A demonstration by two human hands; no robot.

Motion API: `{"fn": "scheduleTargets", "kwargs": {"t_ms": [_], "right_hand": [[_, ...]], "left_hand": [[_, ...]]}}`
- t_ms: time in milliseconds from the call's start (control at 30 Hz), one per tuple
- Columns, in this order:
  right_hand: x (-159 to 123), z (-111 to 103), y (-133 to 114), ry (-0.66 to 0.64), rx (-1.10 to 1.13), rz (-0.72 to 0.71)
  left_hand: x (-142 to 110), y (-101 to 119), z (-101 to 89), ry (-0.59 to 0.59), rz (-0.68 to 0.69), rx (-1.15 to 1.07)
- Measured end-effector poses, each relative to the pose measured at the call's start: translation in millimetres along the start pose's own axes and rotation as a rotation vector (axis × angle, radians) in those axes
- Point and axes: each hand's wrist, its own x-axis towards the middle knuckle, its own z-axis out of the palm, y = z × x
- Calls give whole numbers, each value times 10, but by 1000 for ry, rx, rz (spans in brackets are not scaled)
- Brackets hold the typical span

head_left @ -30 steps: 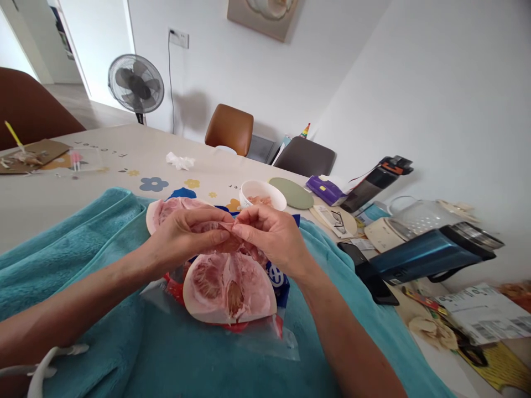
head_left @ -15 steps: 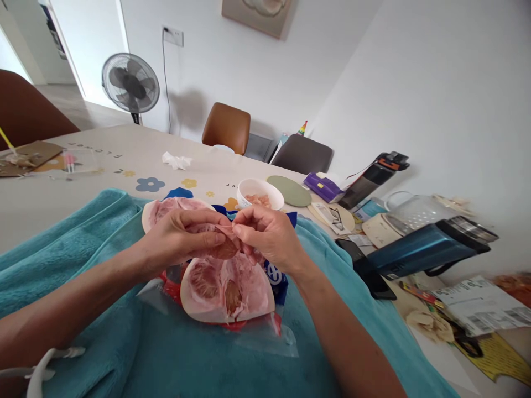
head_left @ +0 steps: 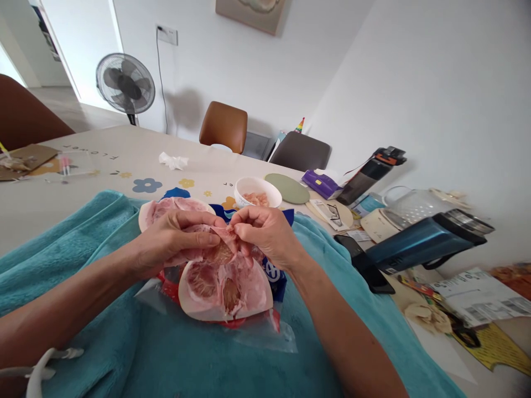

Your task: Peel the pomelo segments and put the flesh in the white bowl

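Pomelo segment point(head_left: 222, 251) is pinched between thumb and fingers of the left hand point(head_left: 176, 240) and right hand point(head_left: 263, 235), held above the cut pomelo piece point(head_left: 226, 290) on the plastic bag point(head_left: 280, 331).

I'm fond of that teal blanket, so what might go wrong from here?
The left hand and right hand pinch a pomelo segment by the fingertips; it may tear unevenly and drop pulp. Juice could drip past the plastic bag onto the teal blanket, which shows all around it. The phone lies at the blanket's edge, so a tug there might shift it.
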Motion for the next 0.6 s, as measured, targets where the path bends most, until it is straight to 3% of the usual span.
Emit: {"fn": "scheduleTargets", "kwargs": {"t_ms": [300, 467, 600], "right_hand": [[66, -74, 27, -23, 162, 60], [41, -112, -20, 125, 148, -55], [92, -242, -134, 324, -57, -239]], "left_hand": [[23, -6, -12, 52, 55, 59], [10, 13, 27, 68, 13, 45], [4, 17, 61, 81, 11, 4]]}}
